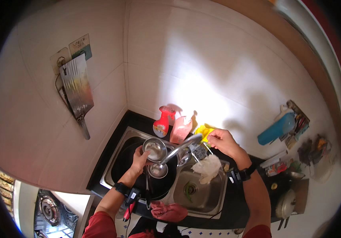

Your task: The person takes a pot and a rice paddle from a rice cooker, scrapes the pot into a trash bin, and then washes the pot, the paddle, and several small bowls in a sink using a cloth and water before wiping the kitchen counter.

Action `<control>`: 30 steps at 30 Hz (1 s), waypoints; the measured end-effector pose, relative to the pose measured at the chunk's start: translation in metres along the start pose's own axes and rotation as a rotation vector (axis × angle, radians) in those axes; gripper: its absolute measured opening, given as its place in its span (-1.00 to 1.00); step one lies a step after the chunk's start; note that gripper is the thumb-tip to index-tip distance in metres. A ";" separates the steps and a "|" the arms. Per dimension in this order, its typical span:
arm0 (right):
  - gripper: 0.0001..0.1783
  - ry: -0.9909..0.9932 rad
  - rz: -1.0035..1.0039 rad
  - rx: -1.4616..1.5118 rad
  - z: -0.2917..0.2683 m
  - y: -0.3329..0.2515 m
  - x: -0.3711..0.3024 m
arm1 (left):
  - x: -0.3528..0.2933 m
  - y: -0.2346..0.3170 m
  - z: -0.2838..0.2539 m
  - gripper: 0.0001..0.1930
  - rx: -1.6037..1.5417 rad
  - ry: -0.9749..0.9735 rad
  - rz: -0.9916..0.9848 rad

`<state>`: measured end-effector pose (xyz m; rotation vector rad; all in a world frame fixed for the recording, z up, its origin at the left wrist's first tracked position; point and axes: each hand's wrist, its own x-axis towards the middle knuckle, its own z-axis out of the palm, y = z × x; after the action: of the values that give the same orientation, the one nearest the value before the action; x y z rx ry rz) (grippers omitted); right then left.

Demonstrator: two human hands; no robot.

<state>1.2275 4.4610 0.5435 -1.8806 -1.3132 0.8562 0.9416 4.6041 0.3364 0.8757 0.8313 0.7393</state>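
My left hand (139, 159) grips a small round metal bowl (155, 149) by its rim, tilted above the left basin. Beneath it, a second shiny metal bowl (157, 171) sits over a large dark pan (125, 162) in that basin. The curved metal faucet (175, 152) reaches across close to the held bowl. My right hand (222, 141) is behind the sink with thumb and fingers pinched together at a yellow sponge-like piece (203, 131). Whether that piece is sponge or cloth cannot be told. A grey scrubber (199, 152) lies just below the right hand.
A whitish cloth (208, 168) hangs into the right basin (202, 200), where green scraps lie by the drain. Red (163, 122) and pink (181, 129) bottles stand against the wall. A red cloth (169, 211) covers the front edge. A lidded pot (286, 204) is at right.
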 end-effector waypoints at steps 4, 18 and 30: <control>-0.79 0.105 -0.038 -0.076 0.016 0.018 0.084 | 0.037 0.000 0.017 -0.36 -0.060 -0.009 -0.038; -0.84 -0.119 0.261 -0.048 0.033 0.031 0.211 | 0.093 0.009 0.080 -0.28 -0.090 -0.236 -0.051; -0.84 -0.002 0.197 0.027 0.052 0.060 0.227 | 0.108 0.028 0.095 -0.32 -0.045 -0.242 -0.009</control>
<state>1.2774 4.6694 0.4352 -2.0117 -1.1251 0.9706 1.0685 4.6725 0.3639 0.8999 0.6008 0.6271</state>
